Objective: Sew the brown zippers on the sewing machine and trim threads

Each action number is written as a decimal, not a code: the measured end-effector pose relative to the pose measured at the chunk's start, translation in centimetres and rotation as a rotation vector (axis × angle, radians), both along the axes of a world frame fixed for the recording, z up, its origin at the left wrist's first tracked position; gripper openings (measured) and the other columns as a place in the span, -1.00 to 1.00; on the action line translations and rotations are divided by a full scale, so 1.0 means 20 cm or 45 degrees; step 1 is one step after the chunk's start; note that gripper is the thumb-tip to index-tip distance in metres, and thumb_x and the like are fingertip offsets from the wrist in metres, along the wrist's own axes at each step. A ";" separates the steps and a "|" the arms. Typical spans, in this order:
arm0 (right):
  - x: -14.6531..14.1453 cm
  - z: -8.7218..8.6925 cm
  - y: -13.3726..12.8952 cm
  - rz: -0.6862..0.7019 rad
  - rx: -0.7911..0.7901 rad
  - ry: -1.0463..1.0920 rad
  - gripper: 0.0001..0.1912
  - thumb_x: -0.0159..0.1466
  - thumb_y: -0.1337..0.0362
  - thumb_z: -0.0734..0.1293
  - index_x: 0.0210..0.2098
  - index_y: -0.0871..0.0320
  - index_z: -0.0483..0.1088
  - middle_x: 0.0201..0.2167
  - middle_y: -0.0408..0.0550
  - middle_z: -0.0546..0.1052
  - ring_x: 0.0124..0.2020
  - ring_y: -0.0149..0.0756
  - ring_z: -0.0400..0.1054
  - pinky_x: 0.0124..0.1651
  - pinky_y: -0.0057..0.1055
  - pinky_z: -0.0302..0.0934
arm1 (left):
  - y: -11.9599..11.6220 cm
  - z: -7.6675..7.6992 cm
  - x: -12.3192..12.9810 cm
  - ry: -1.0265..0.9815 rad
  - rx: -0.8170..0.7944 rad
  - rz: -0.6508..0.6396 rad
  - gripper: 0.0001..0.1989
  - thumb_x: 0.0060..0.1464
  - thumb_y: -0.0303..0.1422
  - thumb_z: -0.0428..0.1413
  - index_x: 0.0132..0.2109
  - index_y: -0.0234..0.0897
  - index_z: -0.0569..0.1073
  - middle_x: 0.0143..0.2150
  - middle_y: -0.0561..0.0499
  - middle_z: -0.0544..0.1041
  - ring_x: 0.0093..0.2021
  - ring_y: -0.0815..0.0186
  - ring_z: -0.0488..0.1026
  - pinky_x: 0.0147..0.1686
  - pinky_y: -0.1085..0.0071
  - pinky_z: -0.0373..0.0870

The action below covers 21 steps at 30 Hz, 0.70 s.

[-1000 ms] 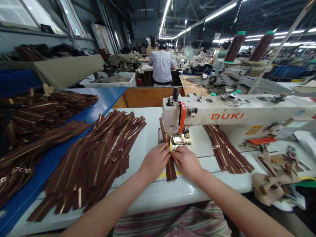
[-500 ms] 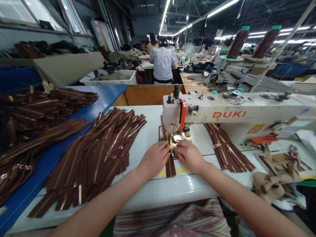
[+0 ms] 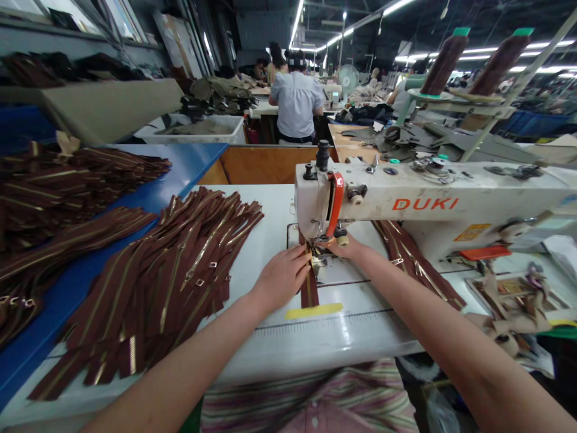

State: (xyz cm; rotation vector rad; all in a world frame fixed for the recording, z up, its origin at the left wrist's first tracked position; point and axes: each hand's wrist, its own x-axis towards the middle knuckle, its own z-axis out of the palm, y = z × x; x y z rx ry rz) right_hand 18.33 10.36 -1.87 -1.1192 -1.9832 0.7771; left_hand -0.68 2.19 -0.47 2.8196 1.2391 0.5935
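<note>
From the head view, the left hand (image 3: 282, 279) lies on a brown zipper (image 3: 309, 293), its fingers (image 3: 297, 261) close together and pressed flat on the tape. The right hand (image 3: 349, 248) reaches in beside the presser foot (image 3: 318, 248) of the white sewing machine (image 3: 406, 204). Its fingertips are tucked out of sight by the foot, so I cannot tell whether they pinch the zipper. The zipper lies lengthwise under the foot, its lower end running across the white surface (image 3: 265, 210) to a strip of yellow tape (image 3: 313, 311). The worst risk looks to be the right fingers: this close to the foot, a sudden start of the machine could drive the needle into them. If the tape shifted under the left hand, the stitching could wander off line, and a needle striking the metal teeth could snap. The loose zipper pile (image 3: 153, 282) sits near the left forearm, and the smaller pile (image 3: 417, 264) lies beside the machine under the right forearm, so a careless sweep of either arm could drag zippers out of place.
</note>
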 end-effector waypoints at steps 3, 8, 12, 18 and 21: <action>0.00 -0.06 0.04 0.058 -0.014 -0.039 -0.96 0.09 0.33 0.39 -0.48 0.11 0.50 -0.31 -0.10 0.60 -0.11 -0.16 0.44 0.08 -0.20 0.26 | 0.00 0.00 0.00 -0.020 0.003 -0.005 -0.74 0.22 -0.43 -0.01 0.00 -0.39 0.45 0.06 -0.19 0.47 0.10 0.12 0.38 0.09 0.14 0.35; 0.01 -0.09 0.06 0.095 -0.010 -0.047 -0.95 0.12 0.32 0.38 -0.46 0.12 0.50 -0.28 -0.09 0.60 -0.10 -0.21 0.44 0.12 -0.23 0.25 | -0.03 0.01 0.01 -0.078 0.038 -0.011 -0.79 0.21 -0.44 0.00 -0.09 -0.37 0.48 -0.07 -0.16 0.51 -0.05 0.16 0.43 0.01 0.17 0.42; 0.02 -0.08 0.06 0.138 0.006 -0.026 -0.93 0.12 0.32 0.39 -0.37 0.12 0.52 -0.19 -0.09 0.59 0.00 -0.19 0.39 0.16 -0.24 0.20 | -0.05 0.00 0.01 -0.090 0.041 -0.021 -0.79 0.19 -0.44 0.03 -0.07 -0.37 0.47 -0.05 -0.17 0.49 -0.02 0.15 0.41 0.03 0.16 0.40; 0.02 -0.05 0.03 0.151 0.009 0.020 -0.84 0.17 0.31 0.36 -0.23 0.08 0.51 -0.11 -0.15 0.57 -0.05 -0.25 0.43 0.11 -0.26 0.27 | -0.05 0.00 0.01 -0.060 0.021 -0.026 -0.77 0.22 -0.41 -0.02 -0.04 -0.35 0.45 0.00 -0.18 0.47 0.03 0.14 0.39 0.06 0.13 0.38; 0.01 -0.03 0.02 0.117 0.023 0.035 -0.86 0.16 0.35 0.37 -0.27 0.07 0.52 -0.12 -0.17 0.57 -0.03 -0.26 0.42 0.12 -0.29 0.25 | -0.04 0.01 0.02 -0.044 0.012 -0.021 -0.76 0.21 -0.40 -0.02 -0.03 -0.35 0.45 0.01 -0.19 0.47 0.04 0.12 0.39 0.06 0.12 0.37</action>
